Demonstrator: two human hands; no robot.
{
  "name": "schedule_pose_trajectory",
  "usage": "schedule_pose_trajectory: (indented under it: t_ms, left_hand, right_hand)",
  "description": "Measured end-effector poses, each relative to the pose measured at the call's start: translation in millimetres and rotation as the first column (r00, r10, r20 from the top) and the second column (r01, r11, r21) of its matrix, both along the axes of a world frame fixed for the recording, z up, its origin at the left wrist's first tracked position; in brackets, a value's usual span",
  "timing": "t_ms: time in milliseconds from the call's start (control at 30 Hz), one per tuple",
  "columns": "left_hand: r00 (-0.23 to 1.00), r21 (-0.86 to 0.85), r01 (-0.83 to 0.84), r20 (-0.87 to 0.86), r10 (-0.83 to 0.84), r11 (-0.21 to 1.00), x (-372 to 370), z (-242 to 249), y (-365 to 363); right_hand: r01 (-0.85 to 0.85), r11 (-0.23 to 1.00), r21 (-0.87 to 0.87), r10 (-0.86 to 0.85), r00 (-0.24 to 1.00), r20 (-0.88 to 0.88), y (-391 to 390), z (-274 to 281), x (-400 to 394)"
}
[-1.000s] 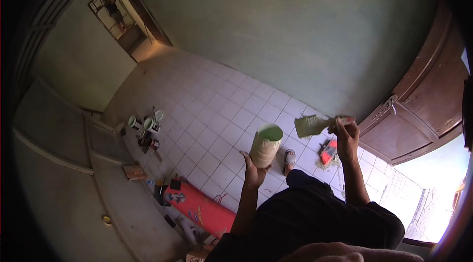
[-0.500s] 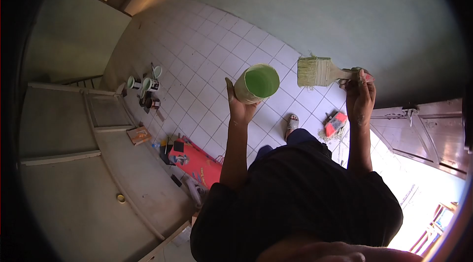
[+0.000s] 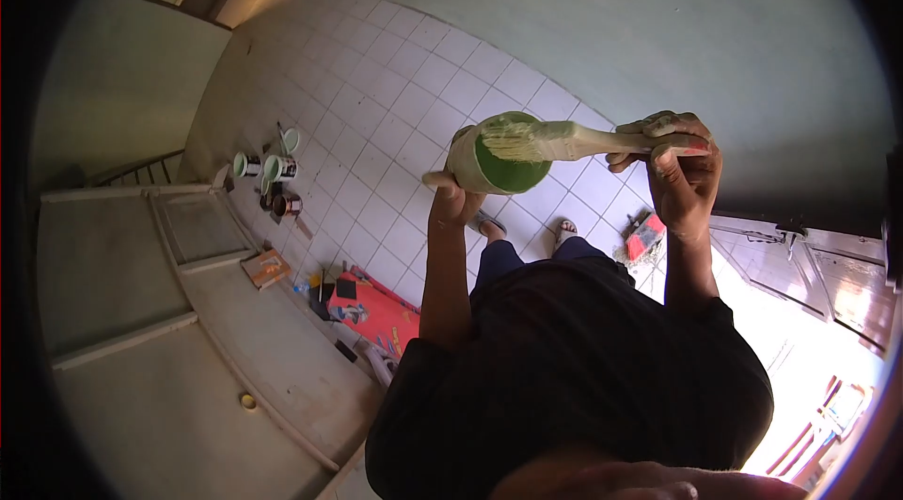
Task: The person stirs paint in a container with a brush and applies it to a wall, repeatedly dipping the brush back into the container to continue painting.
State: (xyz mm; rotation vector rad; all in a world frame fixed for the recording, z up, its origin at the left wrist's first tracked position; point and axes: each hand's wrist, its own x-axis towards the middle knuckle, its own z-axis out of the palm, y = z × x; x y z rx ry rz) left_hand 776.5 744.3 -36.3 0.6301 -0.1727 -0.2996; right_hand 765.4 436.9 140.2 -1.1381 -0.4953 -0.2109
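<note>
A cup with a green inside is held in my left hand, its opening tilted toward the camera and to the right. My right hand grips the handle of a wide paintbrush with a red handle end. The brush lies nearly level, bristles pointing left, and the bristles overlap the cup's mouth. The thumb of my left hand sticks out to the left, and its other fingers are mostly hidden behind the cup.
Several paint cans stand on the tiled floor at the left. Below them are an orange box and a red mat with things on it. A red object lies by my feet. A green wall rises beyond.
The brush has moved left, from beside the cup to over its mouth, and its broad face has turned edge-on. My right hand's fingers have shifted on the handle. The view has shifted slightly.
</note>
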Motion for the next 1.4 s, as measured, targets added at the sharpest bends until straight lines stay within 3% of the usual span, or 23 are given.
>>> schedule_pose_trajectory:
  t_ms: [67,133,200,267,400,467,533,600,700,767,867,900,1033,1100,1133,1167,1200,1233,1300,1400]
  left_hand:
    - [0.998,0.025,0.047,0.039,-0.048,0.999,23,-6,23]
    - [0.991,0.061,0.108,0.071,-0.112,0.992,42,4,50]
    - [0.995,0.098,0.094,0.018,-0.096,0.991,55,24,73]
    - [0.991,0.034,0.135,-0.012,-0.134,0.990,68,27,98]
    - [0.983,0.209,0.160,0.051,-0.174,0.965,102,37,162]
    - [0.981,0.290,0.155,0.068,-0.182,0.944,115,40,188]
    - [0.978,0.370,0.144,0.090,-0.190,0.918,126,45,215]
    - [0.972,0.447,0.123,0.125,-0.198,0.886,135,49,229]
    - [0.962,0.550,0.086,0.172,-0.213,0.831,150,53,244]
    - [0.951,0.615,0.058,0.205,-0.231,0.787,154,57,249]
    - [0.932,0.708,0.007,0.252,-0.261,0.707,167,67,257]
    - [0.942,0.817,0.041,0.160,-0.294,0.575,169,88,254]
    - [0.949,0.863,0.040,0.126,-0.291,0.504,172,127,222]
    - [0.873,0.849,-0.210,0.386,-0.297,0.485,177,136,210]
    - [0.870,0.853,-0.209,0.386,-0.308,0.478,178,139,203]
    - [0.840,0.842,-0.327,0.468,-0.276,0.430,179,143,196]
    - [0.799,0.815,-0.440,0.547,-0.251,0.378,180,146,190]
    - [0.796,0.818,-0.437,0.545,-0.264,0.374,181,149,185]
    - [0.685,0.730,-0.647,0.683,-0.254,0.220,182,154,176]
    - [0.571,0.615,-0.764,0.785,-0.242,0.195,185,165,161]
  right_hand:
    - [0.033,0.999,0.006,-0.033,0.999,0.018,23,16,7]
    - [0.005,0.977,-0.215,0.012,0.997,0.081,48,36,14]
    - [0.053,0.958,-0.282,-0.024,0.994,0.106,76,53,26]
    - [0.033,0.896,-0.444,0.098,0.959,0.268,104,69,39]
    - [0.224,0.862,-0.455,-0.036,0.922,0.386,167,94,48]
    - [0.194,0.849,-0.492,-0.031,0.947,0.321,190,108,48]
    - [0.287,0.794,-0.535,-0.066,0.917,0.394,213,113,51]
    - [0.276,0.801,-0.531,-0.077,0.927,0.367,229,111,56]
    - [0.328,0.793,-0.513,-0.131,0.915,0.382,243,106,66]
    - [0.352,0.739,-0.575,-0.065,0.886,0.459,244,110,72]
    - [0.294,0.752,-0.590,-0.042,0.915,0.402,235,110,81]
    - [0.300,0.752,-0.586,-0.047,0.912,0.407,231,110,83]
    - [0.290,0.755,-0.588,-0.054,0.921,0.385,218,109,91]
    - [0.287,0.769,-0.571,-0.047,0.916,0.398,213,110,96]
    - [0.288,0.728,-0.622,-0.006,0.910,0.415,211,112,99]
    - [0.292,0.683,-0.670,0.034,0.903,0.429,209,113,102]
    - [0.301,0.686,-0.663,0.020,0.902,0.430,206,113,108]
    - [0.300,0.706,-0.641,0.050,0.882,0.468,204,111,115]
    - [0.336,0.731,-0.594,0.051,0.841,0.539,203,106,129]
    - [0.340,0.704,-0.624,0.102,0.820,0.563,194,106,144]
